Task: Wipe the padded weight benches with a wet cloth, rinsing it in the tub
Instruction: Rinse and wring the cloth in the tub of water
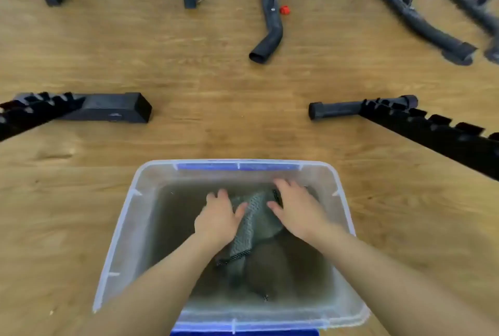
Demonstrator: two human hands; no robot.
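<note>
A clear plastic tub [122, 227] with blue handles stands on the wooden floor right below me, holding murky water. A grey patterned cloth [252, 221] lies in the water. My left hand [218, 217] and my right hand [295, 209] are both inside the tub, each gripping a side of the cloth, which is bunched between them. The lower end of the cloth hangs down into the water. No padded bench top is in view, only black frames.
Black bench frame feet lie on the floor at left [108, 107] and right [378, 109] of the tub. More black frame legs [267, 25] stand farther off, with a small red object [284, 10] beside one. Open wooden floor lies between them.
</note>
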